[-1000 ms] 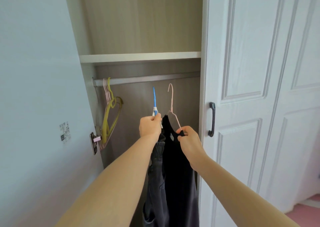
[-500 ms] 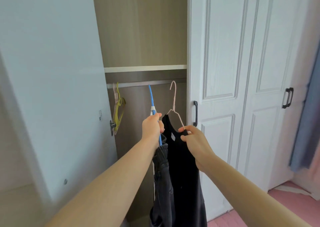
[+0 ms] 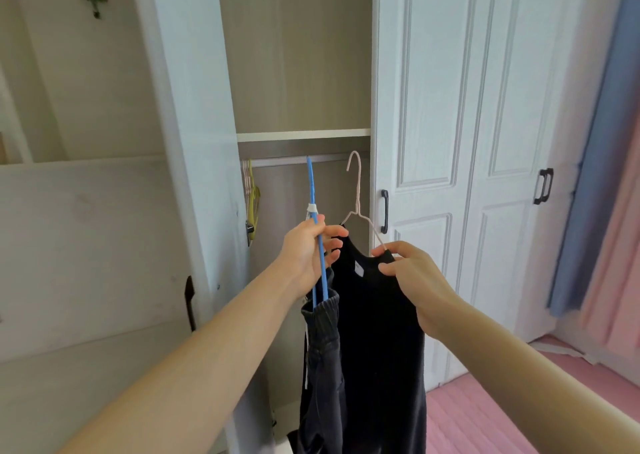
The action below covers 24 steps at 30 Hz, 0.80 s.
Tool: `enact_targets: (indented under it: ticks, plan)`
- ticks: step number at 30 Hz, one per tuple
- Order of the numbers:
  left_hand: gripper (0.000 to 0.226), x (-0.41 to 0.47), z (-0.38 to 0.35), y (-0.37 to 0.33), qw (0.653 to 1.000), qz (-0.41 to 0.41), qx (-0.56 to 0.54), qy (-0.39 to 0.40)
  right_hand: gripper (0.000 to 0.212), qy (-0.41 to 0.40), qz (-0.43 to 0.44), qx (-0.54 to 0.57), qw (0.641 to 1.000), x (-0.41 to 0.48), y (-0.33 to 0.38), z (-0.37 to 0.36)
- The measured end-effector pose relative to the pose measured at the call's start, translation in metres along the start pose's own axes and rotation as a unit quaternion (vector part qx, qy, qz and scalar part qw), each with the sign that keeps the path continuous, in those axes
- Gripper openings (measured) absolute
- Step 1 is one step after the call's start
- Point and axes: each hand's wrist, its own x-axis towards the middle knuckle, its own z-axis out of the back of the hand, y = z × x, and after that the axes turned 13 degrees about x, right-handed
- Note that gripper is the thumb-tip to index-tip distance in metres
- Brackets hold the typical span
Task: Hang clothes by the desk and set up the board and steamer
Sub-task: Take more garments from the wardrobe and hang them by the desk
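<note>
Two garments on hangers were held up in front of an open wardrobe. The left hand point(image 3: 304, 256) was closed round the stem of a blue hanger point(image 3: 312, 190), with the fingers curled over it and the thumb behind. A grey garment point(image 3: 325, 342) was draped from this hanger below the hand. The right hand point(image 3: 415, 280) pinched the shoulder of a pink wire hanger point(image 3: 358, 193) between thumb and fingertips, together with the neckline of the black top point(image 3: 377, 332) carried on it. The two garments hung side by side and touching, with the grey one on the left. Both hanger tops were raised to the height of the rail point(image 3: 277, 161), which ran under a shelf point(image 3: 303, 135); whether either touched the rail could not be told. Spare hangers point(image 3: 252, 197), pink and yellow-green, were hung at the rail's left end. The open door point(image 3: 183, 107) stood on the left, and a closed door point(image 3: 426, 107) with a dark handle point(image 3: 384, 216) on the right. A blue curtain point(image 3: 588, 141) and a pink floor point(image 3: 485, 419) were seen at the right edge.
</note>
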Motion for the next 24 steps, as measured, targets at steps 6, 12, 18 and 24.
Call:
enact_targets:
  ticks: [6, 12, 18, 24]
  plan:
    - [0.017, -0.051, 0.021, -0.015, 0.994, 0.026, -0.007, 0.108, 0.029, 0.016, 0.01, -0.011, 1.0, -0.055, 0.008, -0.01]
    - [0.023, -0.119, 0.034, -0.02, 0.979, 0.012, 0.051, 0.199, 0.027, 0.027, 0.014, 0.001, 1.0, -0.122, 0.009, -0.027]
    - [0.03, -0.194, 0.048, -0.018, 0.978, 0.0, 0.055, 0.202, 0.028, 0.019, 0.0, 0.011, 1.0, -0.201, 0.003, -0.03]
    - [0.023, -0.265, 0.049, -0.023, 0.976, -0.008, 0.046, 0.212, 0.029, 0.024, -0.017, -0.009, 1.0, -0.271, 0.007, -0.026]
